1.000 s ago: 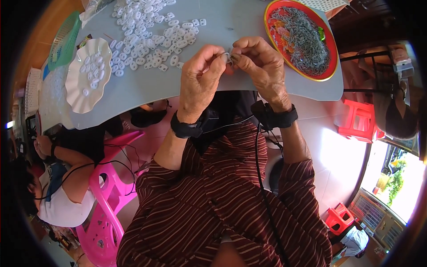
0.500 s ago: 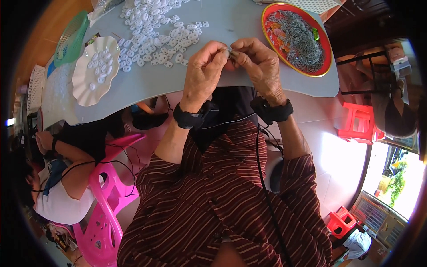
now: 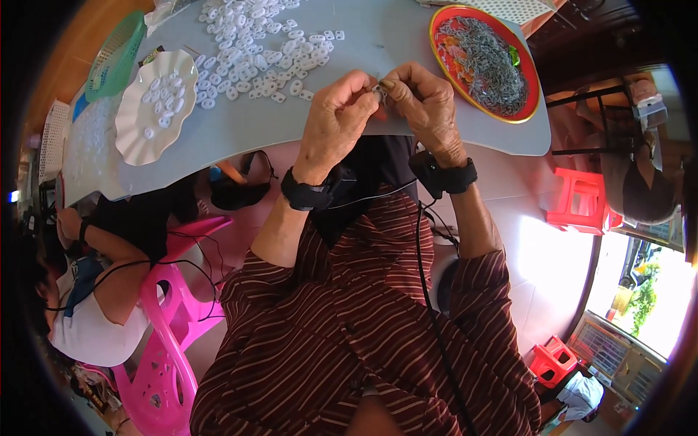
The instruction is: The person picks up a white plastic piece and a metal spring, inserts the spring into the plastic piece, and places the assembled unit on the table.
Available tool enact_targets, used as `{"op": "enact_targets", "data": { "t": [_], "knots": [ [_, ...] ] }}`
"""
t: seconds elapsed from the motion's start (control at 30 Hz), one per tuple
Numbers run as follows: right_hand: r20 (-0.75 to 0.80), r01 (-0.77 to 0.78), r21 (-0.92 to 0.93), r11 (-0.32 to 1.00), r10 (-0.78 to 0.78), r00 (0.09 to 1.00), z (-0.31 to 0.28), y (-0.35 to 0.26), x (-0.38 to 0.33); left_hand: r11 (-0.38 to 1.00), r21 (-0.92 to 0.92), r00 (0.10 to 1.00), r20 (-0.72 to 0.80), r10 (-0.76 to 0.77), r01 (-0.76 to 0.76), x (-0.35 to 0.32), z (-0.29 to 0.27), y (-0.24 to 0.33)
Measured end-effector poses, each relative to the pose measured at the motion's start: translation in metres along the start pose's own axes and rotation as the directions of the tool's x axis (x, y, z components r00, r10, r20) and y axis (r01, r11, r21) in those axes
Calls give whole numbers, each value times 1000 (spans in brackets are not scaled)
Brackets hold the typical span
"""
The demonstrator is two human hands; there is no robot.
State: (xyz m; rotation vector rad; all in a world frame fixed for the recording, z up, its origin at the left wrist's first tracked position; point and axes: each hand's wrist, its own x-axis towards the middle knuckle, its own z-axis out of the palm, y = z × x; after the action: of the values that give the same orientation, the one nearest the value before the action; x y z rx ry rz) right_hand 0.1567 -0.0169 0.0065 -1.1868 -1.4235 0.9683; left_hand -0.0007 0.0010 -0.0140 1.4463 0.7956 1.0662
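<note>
Over the front edge of the grey table point(image 3: 240, 129), my left hand point(image 3: 338, 112) and my right hand point(image 3: 425, 102) meet fingertip to fingertip. The left thumb and forefinger pinch a small whitish piece point(image 3: 378, 89), mostly covered by the fingers. My right thumb and forefinger are pinched at the same spot; what they grip is too small to make out. Just beyond the left hand, small white oval plastic pieces point(image 3: 254, 58) with holes lie in a loose heap. Right of my hands, a red oval tray point(image 3: 534, 98) with a gold rim holds many thin grey metal pieces point(image 3: 483, 69).
A cream scalloped dish point(image 3: 134, 138) with several white pieces sits at the left, near a green basket point(image 3: 116, 62). A person point(image 3: 109, 305) sits at the left by a pink chair point(image 3: 163, 349). Red stools point(image 3: 578, 200) stand on the right. Black cables point(image 3: 429, 291) hang along my body.
My fingertips have shifted slightly against each other, and more of the whitish piece shows between them. The view has tilted a little; the dish and heap are otherwise the same.
</note>
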Motion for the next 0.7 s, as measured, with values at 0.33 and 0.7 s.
{"op": "enact_targets", "data": {
  "t": [0.33, 0.7],
  "knots": [
    [-28, -58, 206, 977, 65, 997, 1, -2, 1, 997, -11, 995, -62, 78, -79, -4, 0, -2],
    [-2, -56, 121, 991, 57, 998, 6, 5, -1, 988, -34, 976, -162, 146, -154, -3, 6, -6]
  ]
}}
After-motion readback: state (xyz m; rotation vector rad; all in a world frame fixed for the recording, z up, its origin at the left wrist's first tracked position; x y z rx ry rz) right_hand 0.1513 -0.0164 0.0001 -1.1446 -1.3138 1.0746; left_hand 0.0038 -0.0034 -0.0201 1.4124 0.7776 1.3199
